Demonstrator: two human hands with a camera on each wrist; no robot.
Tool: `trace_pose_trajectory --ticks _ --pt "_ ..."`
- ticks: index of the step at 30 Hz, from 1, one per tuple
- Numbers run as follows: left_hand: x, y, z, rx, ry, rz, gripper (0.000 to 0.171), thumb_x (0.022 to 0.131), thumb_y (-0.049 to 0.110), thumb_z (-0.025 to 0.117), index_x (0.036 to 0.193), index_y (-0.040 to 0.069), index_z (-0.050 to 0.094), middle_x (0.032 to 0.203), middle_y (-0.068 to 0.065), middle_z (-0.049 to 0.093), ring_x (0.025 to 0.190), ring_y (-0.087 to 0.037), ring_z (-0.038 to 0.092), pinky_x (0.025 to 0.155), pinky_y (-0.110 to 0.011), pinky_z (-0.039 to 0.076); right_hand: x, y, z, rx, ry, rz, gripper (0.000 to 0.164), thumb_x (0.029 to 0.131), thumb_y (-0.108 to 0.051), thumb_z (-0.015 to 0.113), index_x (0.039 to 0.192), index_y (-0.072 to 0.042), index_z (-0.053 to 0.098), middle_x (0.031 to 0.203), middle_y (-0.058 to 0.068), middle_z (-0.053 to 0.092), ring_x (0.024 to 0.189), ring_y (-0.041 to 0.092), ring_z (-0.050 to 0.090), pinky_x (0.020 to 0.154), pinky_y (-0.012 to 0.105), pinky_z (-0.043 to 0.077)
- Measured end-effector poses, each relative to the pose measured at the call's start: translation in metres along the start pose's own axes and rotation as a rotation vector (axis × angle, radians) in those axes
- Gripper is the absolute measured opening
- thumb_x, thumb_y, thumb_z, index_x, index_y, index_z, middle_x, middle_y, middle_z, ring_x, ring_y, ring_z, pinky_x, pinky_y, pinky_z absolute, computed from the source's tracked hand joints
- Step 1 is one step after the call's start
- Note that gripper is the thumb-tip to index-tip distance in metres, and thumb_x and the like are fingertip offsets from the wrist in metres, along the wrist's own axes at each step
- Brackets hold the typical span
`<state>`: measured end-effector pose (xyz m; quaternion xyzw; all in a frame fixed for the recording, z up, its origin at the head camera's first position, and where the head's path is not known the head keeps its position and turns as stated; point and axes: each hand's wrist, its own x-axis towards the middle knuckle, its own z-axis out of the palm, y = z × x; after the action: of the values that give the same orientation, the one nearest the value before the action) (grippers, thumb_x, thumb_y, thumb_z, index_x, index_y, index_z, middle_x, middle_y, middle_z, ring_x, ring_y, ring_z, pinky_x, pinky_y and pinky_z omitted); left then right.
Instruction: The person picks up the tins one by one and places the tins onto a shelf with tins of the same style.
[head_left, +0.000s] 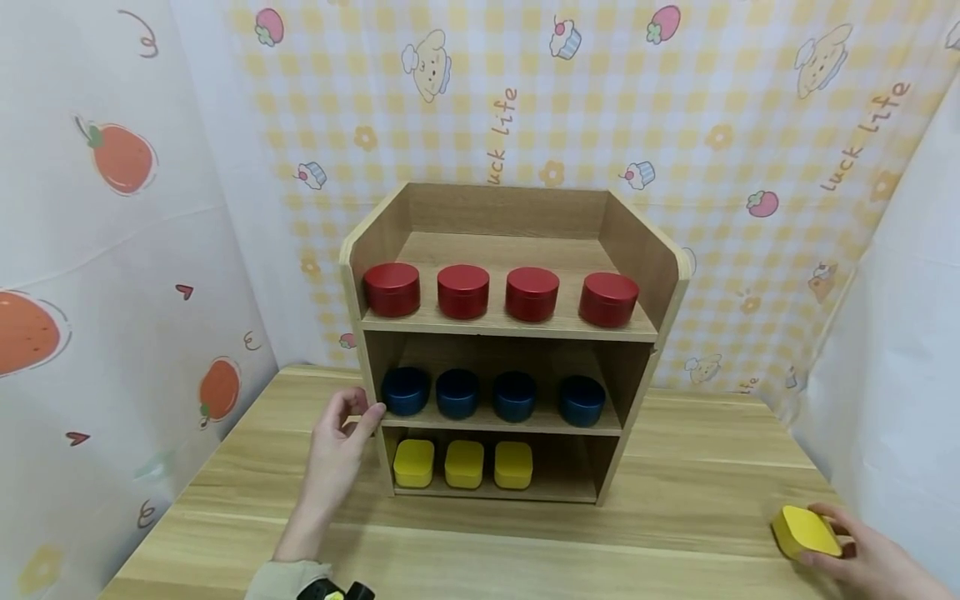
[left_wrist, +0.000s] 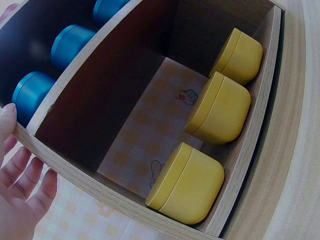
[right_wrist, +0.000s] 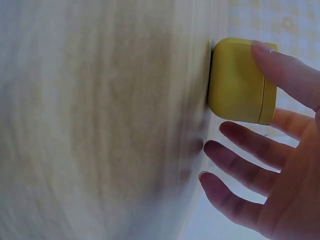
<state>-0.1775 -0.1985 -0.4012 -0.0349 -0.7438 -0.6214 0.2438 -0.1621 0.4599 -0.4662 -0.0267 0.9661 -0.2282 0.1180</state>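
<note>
At the right of the table, my right hand (head_left: 870, 554) pinches a yellow square tin (head_left: 804, 532) between thumb and fingers. In the right wrist view, the thumb lies over the upper side of the tin and the lower fingers are spread apart, off it. My left hand (head_left: 337, 450) holds the left side panel of a wooden three-tier shelf (head_left: 510, 331), its thumb on the front edge at the middle tier. Three more yellow tins (head_left: 464, 464) stand on the bottom tier, toward the left. The left wrist view shows those yellow tins (left_wrist: 220, 107) close by, below the hand.
Several blue round tins (head_left: 457, 394) line the middle tier, and several red round tins (head_left: 462, 292) line the top one. The shelf stands on a wood-grain table (head_left: 690, 475). Patterned cloth (head_left: 480, 100) hangs behind, with white cloth (head_left: 892, 358) at the right.
</note>
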Motion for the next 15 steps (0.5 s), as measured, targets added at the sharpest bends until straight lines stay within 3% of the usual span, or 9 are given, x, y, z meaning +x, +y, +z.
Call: trace_pose_trajectory --ticks 7,15 --pt "0.0 0.0 0.001 -0.006 -0.002 0.004 0.022 0.096 0.012 0.065 0.108 -0.001 0.052 0.1 -0.007 0.05 0.091 -0.011 0.052 0.068 -0.019 0.048 0.0 0.0 0.002 -0.007 0.017 0.037 0.072 0.087 -0.041 0.073 0.125 0.011 0.041 0.111 0.035 0.055 0.087 0.035 0.064 0.073 0.052 0.052" --pt "-0.001 -0.001 0.0 -0.006 -0.002 -0.005 0.022 0.096 0.014 0.064 0.108 -0.001 0.052 0.101 -0.008 0.05 0.092 -0.012 0.052 0.07 -0.02 0.049 -0.004 -0.015 0.003 0.026 0.062 -0.022 0.067 0.084 -0.036 0.077 0.124 0.007 0.044 0.115 0.027 0.056 0.091 0.037 0.064 0.072 0.048 0.053"
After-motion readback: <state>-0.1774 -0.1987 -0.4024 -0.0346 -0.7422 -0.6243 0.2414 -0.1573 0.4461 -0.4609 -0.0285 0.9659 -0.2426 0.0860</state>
